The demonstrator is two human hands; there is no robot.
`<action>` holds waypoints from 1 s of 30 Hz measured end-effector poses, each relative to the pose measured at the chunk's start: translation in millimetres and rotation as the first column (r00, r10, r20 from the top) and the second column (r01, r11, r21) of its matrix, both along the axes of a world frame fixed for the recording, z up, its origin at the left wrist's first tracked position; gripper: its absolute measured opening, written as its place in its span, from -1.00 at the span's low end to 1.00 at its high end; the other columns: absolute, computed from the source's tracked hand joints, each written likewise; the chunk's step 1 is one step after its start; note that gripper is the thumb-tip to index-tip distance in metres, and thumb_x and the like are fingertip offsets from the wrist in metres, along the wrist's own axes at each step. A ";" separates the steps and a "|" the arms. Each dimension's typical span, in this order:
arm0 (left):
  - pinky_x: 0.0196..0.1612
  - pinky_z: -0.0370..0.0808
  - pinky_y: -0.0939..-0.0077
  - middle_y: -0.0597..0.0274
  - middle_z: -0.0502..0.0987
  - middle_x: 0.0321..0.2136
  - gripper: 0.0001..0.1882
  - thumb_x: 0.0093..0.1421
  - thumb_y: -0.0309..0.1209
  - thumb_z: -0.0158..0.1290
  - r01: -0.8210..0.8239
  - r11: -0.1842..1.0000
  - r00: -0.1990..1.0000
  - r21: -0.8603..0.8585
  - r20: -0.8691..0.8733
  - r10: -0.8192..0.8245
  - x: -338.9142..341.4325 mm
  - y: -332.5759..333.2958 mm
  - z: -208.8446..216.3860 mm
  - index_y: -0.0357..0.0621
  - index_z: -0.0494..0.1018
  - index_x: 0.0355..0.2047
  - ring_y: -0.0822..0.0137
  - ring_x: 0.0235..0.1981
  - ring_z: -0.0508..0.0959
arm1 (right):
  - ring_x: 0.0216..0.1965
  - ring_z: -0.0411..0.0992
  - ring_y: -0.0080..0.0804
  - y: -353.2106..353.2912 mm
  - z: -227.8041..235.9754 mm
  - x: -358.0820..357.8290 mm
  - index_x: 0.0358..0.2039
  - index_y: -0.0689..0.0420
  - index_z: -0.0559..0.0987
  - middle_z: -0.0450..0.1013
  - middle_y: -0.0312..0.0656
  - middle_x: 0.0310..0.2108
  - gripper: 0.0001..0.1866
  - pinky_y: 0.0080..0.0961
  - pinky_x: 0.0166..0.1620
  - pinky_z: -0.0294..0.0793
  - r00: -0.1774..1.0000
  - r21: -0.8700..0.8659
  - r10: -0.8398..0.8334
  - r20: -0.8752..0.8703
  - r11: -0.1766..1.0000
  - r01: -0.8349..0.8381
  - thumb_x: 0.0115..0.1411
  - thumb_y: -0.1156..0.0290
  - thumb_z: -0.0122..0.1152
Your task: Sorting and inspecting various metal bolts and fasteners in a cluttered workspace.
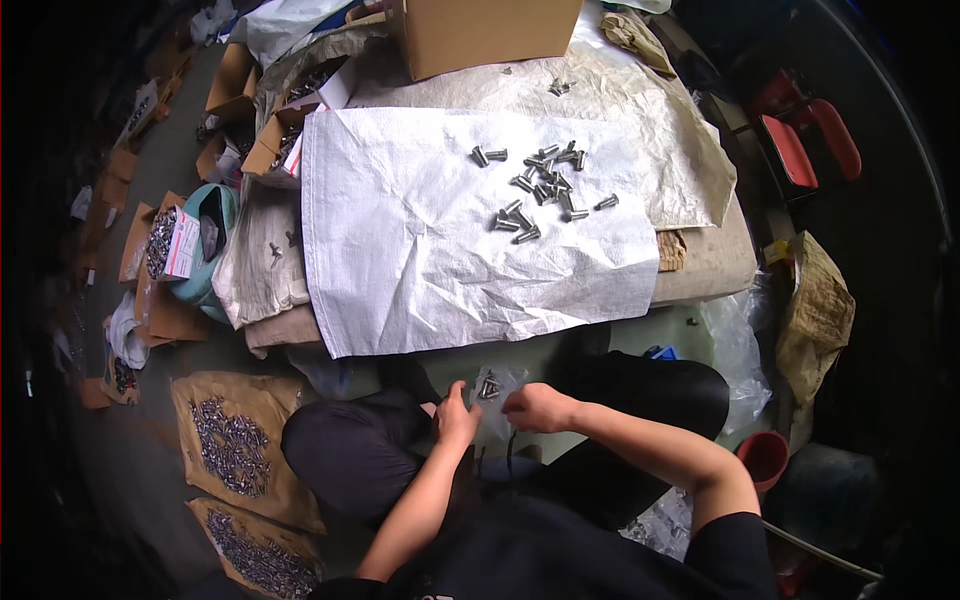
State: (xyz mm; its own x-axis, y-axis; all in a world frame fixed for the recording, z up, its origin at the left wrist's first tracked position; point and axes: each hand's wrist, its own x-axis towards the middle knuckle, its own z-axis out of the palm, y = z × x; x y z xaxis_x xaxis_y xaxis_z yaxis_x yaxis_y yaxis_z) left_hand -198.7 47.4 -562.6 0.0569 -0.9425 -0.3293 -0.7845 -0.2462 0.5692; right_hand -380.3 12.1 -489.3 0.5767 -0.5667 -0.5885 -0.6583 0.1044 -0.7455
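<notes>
Between my knees is a small clear plastic bag (510, 380) with a few metal bolts (488, 386) in it. My left hand (457, 420) is at the bag's left edge, its fingers closed on the plastic. Curled into a pinch, my right hand (540, 408) grips the bag's right side. In front of me a white woven sheet (400, 230) covers a low work surface. Several loose bolts (548, 185) lie in a scattered heap toward its right, a few of them apart from the rest.
A cardboard box (490, 35) stands at the back of the surface. Boxes of metal parts (165, 245) line the left side. Two brown sacks spread with bolts (230, 445) lie on the floor at lower left. To the right are a red bucket (763, 460) and a red chair (790, 150).
</notes>
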 end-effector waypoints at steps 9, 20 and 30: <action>-0.30 0.37 0.40 0.07 0.41 -0.40 -0.66 -0.10 -0.45 0.10 0.359 0.677 0.892 -0.643 0.023 -0.451 -65.4 -169.8 137.6 -0.22 0.39 -0.26 0.17 -0.36 0.42 | -0.43 0.48 -0.21 2.7 28.0 -5.4 -0.50 0.14 0.53 0.48 -0.11 -0.47 -0.84 -0.36 -0.44 0.47 0.895 -0.482 0.289 -0.339 0.764 -0.429 -0.03 0.43 -0.04; -0.30 0.42 0.40 0.13 0.32 -0.34 -0.68 -0.19 -0.37 0.12 0.770 0.422 0.630 -0.479 0.464 -0.622 -112.3 -252.2 93.6 -0.09 0.36 -0.35 0.13 -0.27 0.33 | -0.53 0.46 -0.30 10.6 30.9 -5.2 -0.47 0.14 0.50 0.43 -0.13 -0.55 -0.83 -0.42 -0.59 0.41 0.962 -0.584 0.147 -0.230 0.770 -0.258 -0.04 0.38 -0.03; -0.28 0.39 0.43 0.15 0.36 -0.39 -0.78 -0.10 -0.55 0.05 0.485 0.627 0.836 -0.610 0.112 -0.537 -108.1 -297.1 92.9 -0.09 0.44 -0.37 0.18 -0.29 0.39 | -0.46 0.46 -0.24 11.3 45.1 -2.4 -0.39 0.18 0.48 0.44 -0.09 -0.47 -0.79 -0.37 -0.54 0.43 0.959 -0.430 0.208 -0.190 0.861 -0.272 -0.08 0.42 0.01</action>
State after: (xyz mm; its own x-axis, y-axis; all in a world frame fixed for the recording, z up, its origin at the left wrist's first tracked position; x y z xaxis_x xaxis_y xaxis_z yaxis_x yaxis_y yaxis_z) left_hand -306.8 -249.6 -469.7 -0.4944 -0.8072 0.3226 -0.6287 0.5883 0.5085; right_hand -382.7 23.5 -444.3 0.6633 -0.6412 -0.3859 -0.7156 -0.3927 -0.5776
